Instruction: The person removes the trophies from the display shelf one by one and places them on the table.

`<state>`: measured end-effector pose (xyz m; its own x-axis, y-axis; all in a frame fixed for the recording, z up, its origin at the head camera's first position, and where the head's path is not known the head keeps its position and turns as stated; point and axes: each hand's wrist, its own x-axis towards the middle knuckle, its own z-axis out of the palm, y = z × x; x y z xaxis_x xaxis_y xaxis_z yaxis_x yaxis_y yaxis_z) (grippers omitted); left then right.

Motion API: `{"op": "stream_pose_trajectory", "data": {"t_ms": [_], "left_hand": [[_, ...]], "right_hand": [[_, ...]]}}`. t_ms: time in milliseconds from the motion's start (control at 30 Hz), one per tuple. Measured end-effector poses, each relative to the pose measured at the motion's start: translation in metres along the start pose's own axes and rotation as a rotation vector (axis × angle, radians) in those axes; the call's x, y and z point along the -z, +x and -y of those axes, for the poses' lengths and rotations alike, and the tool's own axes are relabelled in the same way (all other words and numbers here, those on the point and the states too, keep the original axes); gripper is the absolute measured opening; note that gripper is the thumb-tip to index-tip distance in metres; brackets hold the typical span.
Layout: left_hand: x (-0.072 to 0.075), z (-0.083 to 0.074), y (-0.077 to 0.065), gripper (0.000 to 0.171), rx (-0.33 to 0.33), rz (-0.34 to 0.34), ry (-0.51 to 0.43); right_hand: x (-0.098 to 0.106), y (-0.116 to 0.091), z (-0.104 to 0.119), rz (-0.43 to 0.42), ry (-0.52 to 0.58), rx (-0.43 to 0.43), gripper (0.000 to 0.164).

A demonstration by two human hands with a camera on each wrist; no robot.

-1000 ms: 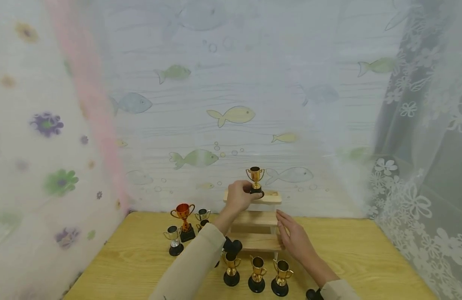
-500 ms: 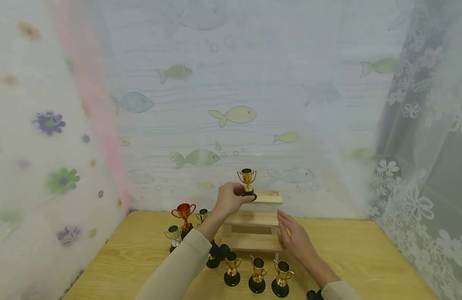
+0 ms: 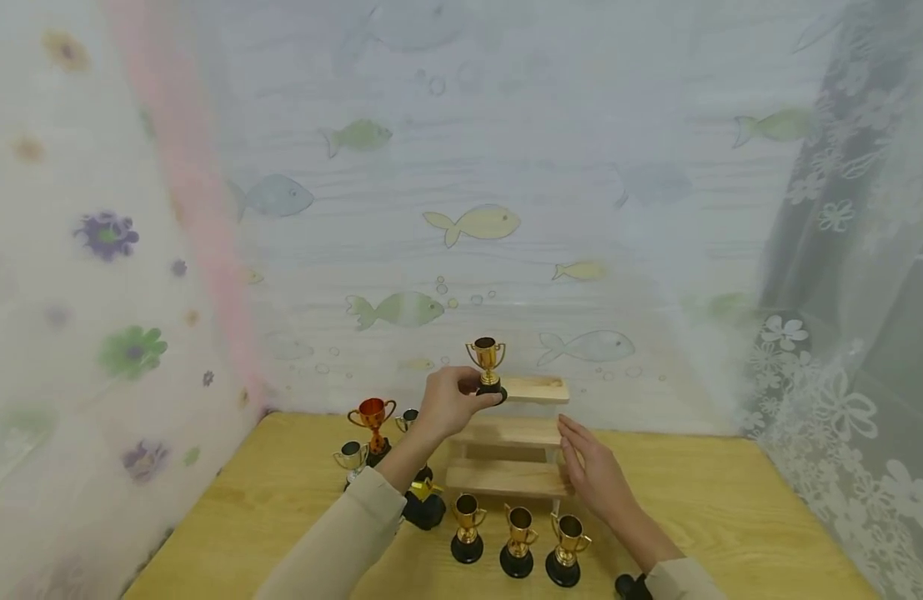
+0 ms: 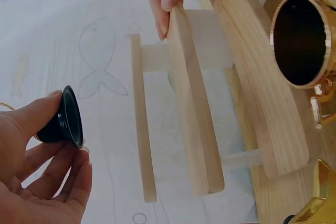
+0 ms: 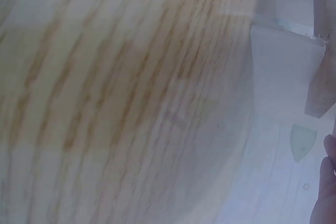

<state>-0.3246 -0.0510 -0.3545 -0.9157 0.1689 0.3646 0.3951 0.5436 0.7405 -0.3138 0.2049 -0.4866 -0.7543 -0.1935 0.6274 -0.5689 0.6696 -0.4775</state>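
Note:
My left hand (image 3: 449, 404) holds a small gold trophy cup (image 3: 487, 357) upright by its black base, thumb in front. The cup overlaps the left part of the top step of a three-step wooden display stand (image 3: 509, 479). In the left wrist view the hollow underside of the black base (image 4: 72, 116) faces the stand, a gap away from the top step (image 4: 140, 119). My right hand (image 3: 596, 467) rests with straight fingers against the right end of the stand's middle step (image 3: 509, 432). The right wrist view shows mostly close wood grain (image 5: 105, 87).
Three gold trophy cups, left (image 3: 468, 529), middle (image 3: 519, 542) and right (image 3: 568, 550), stand before the stand. A red-and-gold cup (image 3: 372, 414) and a silver cup (image 3: 352, 456) stand at the left, partly behind my left arm. A fish-patterned curtain (image 3: 476, 167) hangs behind the table (image 3: 228, 517).
My left hand has moved left with the gold trophy cup, from the middle of the top step to its left part. The right hand stays at the stand.

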Motion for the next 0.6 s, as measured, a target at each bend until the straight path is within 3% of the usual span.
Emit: {"op": "stream_pose_trajectory", "data": {"t_ms": [333,600], "left_hand": [[0.012,0.005,-0.019,0.030,-0.008,-0.007,-0.034],[0.023,0.025,-0.037,0.023,-0.010,-0.051,-0.031]], "right_hand": [[0.004,0.004,0.000,0.008,0.004,-0.020,0.038],[0.003,0.000,0.003,0.022,0.003,-0.027,0.038]]}}
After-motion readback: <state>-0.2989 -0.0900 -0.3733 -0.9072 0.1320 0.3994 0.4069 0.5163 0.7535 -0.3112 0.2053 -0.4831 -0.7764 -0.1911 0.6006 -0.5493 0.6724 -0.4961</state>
